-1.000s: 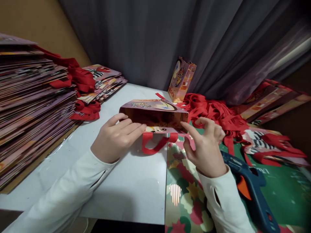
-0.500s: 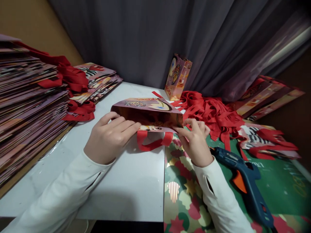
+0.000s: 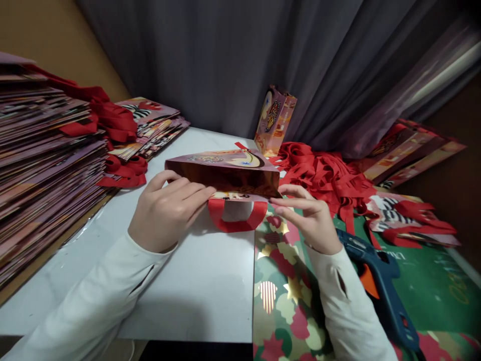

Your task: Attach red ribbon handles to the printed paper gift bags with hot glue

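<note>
A printed paper bag point(image 3: 225, 163) lies on its side, its dark opening facing me. From its near lower edge hangs a red ribbon handle point(image 3: 237, 226). My left hand point(image 3: 171, 208) wraps the left end of the opening, fingers pressed along the lower edge and partly inside. At the right corner, my right hand point(image 3: 306, 215) holds the bag's edge between thumb and fingers, which are fairly straight. A blue glue gun point(image 3: 383, 281) with an orange trigger lies to the right, its nozzle hidden behind my right wrist.
A tall stack of flat printed bags point(image 3: 48, 175) rises on the left, with red ribbons point(image 3: 116, 120) hanging from it. Behind stands an upright bag point(image 3: 275, 120) beside a heap of red ribbons point(image 3: 326, 175). More bags point(image 3: 409, 150) lean at the right, near a grey curtain point(image 3: 210, 65).
The bag has shifted slightly left and its opening has tilted. My right hand has moved a little right and its fingers have straightened, with the wrist now covering the glue gun's nozzle.
</note>
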A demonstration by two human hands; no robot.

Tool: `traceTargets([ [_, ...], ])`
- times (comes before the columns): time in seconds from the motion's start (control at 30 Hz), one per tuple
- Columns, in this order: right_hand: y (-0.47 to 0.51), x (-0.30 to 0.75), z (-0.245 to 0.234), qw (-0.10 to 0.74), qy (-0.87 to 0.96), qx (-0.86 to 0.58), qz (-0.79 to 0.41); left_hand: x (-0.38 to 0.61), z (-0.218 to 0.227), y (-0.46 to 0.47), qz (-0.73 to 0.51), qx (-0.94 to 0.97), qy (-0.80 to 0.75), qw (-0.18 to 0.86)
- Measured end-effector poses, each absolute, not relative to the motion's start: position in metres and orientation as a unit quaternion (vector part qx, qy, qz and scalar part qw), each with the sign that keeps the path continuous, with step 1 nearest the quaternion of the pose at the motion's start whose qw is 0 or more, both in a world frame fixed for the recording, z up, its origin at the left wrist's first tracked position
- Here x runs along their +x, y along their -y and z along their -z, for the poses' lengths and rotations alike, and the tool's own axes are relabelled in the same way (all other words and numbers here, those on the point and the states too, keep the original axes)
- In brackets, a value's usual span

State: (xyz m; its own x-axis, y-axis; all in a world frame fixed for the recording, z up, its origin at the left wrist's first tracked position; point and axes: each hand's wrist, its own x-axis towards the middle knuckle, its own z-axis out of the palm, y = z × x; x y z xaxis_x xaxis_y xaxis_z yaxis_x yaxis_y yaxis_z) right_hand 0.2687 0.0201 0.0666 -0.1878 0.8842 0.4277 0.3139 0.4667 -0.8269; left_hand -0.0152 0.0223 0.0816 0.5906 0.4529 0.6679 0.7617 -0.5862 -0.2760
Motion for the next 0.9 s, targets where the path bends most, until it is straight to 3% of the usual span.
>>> traceTargets([
  [0.1, -0.020, 0.278, -0.073, 0.529, 0.636, -0.400, -0.394, -0.017, -0.081, -0.024, 0.268, -0.839, 0.377, 0.288],
  [0.27, -0.023, 0.283, -0.077, 0.631, 0.532, -0.385, -0.413, -0.018, -0.081, -0.024, 0.267, -0.826, 0.385, 0.313],
  [0.47, -0.022, 0.279, -0.072, 0.591, 0.568, -0.438, -0.369, -0.016, -0.085, -0.021, 0.257, -0.824, 0.401, 0.305],
  [0.9, -0.019, 0.281, -0.072, 0.523, 0.575, -0.398, -0.488, -0.018, -0.086, -0.022, 0.285, -0.823, 0.380, 0.312],
])
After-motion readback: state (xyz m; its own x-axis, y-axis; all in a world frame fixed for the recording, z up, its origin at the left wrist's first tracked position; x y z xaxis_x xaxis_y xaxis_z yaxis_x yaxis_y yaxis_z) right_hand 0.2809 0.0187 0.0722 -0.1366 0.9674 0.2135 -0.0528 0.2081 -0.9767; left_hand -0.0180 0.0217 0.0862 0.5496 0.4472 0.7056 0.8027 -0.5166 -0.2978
